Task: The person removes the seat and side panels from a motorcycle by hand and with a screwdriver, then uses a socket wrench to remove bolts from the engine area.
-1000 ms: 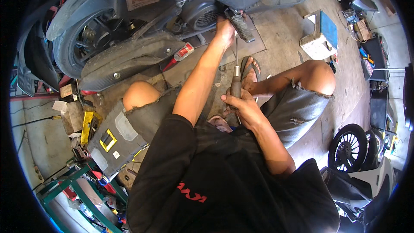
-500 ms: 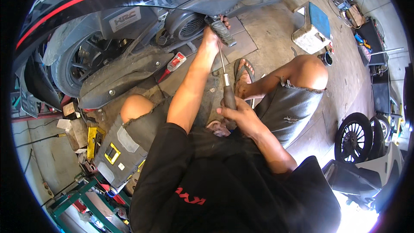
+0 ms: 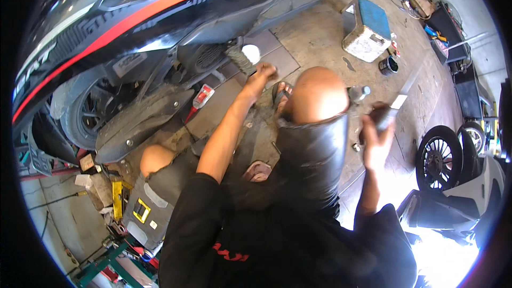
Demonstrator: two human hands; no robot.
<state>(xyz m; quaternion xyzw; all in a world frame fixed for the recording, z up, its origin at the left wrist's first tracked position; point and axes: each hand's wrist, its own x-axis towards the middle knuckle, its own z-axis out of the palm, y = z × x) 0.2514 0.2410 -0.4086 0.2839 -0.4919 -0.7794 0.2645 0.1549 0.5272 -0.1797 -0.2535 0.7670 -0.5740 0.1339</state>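
Observation:
My right hand [image 3: 377, 141] is closed round the dark handle of a screwdriver [image 3: 383, 117], out to the right of my knee. Its shaft points up and to the right, smeared by motion. Beside the scooter, my left hand [image 3: 261, 77] is closed, its fingers curled in. A dirty grey ribbed piece [image 3: 241, 60] with a bright white round end [image 3: 250, 53] lies against that hand's far side; what the fingers grip is hidden. The scooter [image 3: 176, 32], dark with a red stripe, fills the upper left, its rear wheel [image 3: 88, 109] showing below the bodywork.
A red-and-white tube [image 3: 201, 97] lies by the scooter's side cover. Farther off stand a white box with a blue top [image 3: 367, 32] and a dark cup [image 3: 388, 65]. A small grey bottle [image 3: 360, 93] is beside my knee. A spoked wheel [image 3: 438, 160] stands at right, a toolbox [image 3: 146, 210] at lower left.
My right hand has swung the screwdriver away from the left hand, out to the right. My left hand has drawn nearer, and the ribbed piece has turned. My right knee has come up, and the view has shifted.

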